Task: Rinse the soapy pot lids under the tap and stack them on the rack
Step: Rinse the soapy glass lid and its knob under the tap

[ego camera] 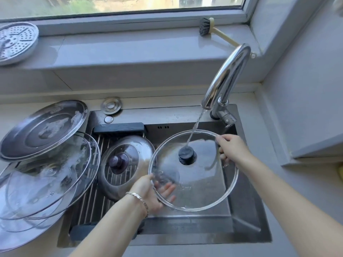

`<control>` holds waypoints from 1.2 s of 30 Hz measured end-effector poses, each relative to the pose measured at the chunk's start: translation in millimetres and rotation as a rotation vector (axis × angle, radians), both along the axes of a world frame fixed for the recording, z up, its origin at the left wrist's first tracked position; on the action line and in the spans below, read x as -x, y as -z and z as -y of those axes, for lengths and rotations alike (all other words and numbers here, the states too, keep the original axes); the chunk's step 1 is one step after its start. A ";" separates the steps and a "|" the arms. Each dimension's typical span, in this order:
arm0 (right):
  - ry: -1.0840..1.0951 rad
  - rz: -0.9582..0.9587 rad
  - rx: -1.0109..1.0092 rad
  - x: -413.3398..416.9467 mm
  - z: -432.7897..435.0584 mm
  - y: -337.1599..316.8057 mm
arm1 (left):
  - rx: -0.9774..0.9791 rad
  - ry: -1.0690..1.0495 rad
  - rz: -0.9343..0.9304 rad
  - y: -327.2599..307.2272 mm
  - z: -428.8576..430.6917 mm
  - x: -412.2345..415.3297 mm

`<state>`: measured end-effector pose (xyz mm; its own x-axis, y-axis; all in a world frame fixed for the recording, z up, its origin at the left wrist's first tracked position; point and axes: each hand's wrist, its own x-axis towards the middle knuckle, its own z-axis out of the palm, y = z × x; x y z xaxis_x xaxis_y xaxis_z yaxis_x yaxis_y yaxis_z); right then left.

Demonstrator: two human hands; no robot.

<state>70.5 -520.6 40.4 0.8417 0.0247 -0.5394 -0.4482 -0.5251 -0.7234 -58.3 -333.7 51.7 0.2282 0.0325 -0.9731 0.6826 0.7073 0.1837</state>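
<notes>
Centre right, you hold one round glass lid (204, 182), black-knobbed, in the stream from the chrome tap (226, 75). Your left hand (148, 191) curls on its lower-left rim, your right hand (230, 147) on its upper-right. One domed steel-rimmed lid (128, 164) lies on the ribbed rack (92, 197), centre.

Head view, close, facing down over sink (241, 225)

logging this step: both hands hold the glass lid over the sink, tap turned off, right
No, the tap is running: the head view shows its stream landing on the knob of the glass lid. Left hand and right hand do hold it over the sink.
</notes>
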 end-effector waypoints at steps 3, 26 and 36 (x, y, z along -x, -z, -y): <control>0.089 -0.168 -0.165 9.7 -27.2 19.6 | -0.163 -0.041 0.070 -13.5 -30.7 -8.9; 0.265 0.185 -0.364 22.2 -4.1 -15.8 | -0.257 -0.228 0.171 16.9 -21.5 -58.1; 0.437 -0.185 -0.391 21.5 31.8 -10.5 | -0.138 -0.201 0.003 41.5 19.5 -34.7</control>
